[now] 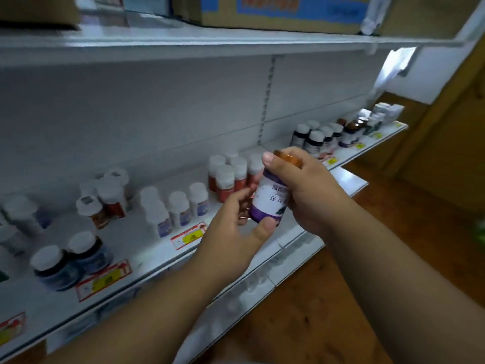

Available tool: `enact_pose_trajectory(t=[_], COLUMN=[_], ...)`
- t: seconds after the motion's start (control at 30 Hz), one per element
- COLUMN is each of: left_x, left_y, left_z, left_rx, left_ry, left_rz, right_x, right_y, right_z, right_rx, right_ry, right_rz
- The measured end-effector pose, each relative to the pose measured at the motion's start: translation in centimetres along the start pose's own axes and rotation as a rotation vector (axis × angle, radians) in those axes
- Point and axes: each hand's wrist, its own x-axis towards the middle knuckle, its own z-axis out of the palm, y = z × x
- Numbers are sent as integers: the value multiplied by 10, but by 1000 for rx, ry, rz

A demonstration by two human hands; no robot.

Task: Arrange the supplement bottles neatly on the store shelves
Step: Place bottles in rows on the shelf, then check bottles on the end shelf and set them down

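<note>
At lower left of the frame, dark jars and white-capped bottles stand in loose groups on the white shelf. At centre, the left hand cups the base of a purple-labelled bottle, thumb curled beneath; the right hand wraps its amber cap and side, label turned toward the viewer, probably for reading before it is placed.

Purple bottle: white label, orange-brown cap, near upright, held above shelf front edge. White-capped bottles on shelf, upright, in groups: dark blue pair at left, white trio mid, red cluster behind, dark group far right.
</note>
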Motion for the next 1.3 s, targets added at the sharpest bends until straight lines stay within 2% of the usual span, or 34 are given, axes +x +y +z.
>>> enact_pose_trajectory(t=[0.37,0.5,0.73,1.07,1.2,1.3], left_x=[95,127,201,396,455,494], left_y=[38,47,32,9,-1,-11], left_z=[245,313,378,478,505,523], left_rx=[-71,-24,31,63,114,218], left_ry=[-227,-233,-306,-407,-358,-260], left_rz=[-40,-41,-78,-13,-14,5], right_x=[-8,-1,60,206,264,313], right_y=[-14,-17,6,-17,-19,-12], right_z=[-255,-329,-419,-559,-609,-644], right_rx=[195,182,112,-159,-200,-368], right_ry=[339,329,339,453,448,402], right_rz=[105,121,89,67,55,32])
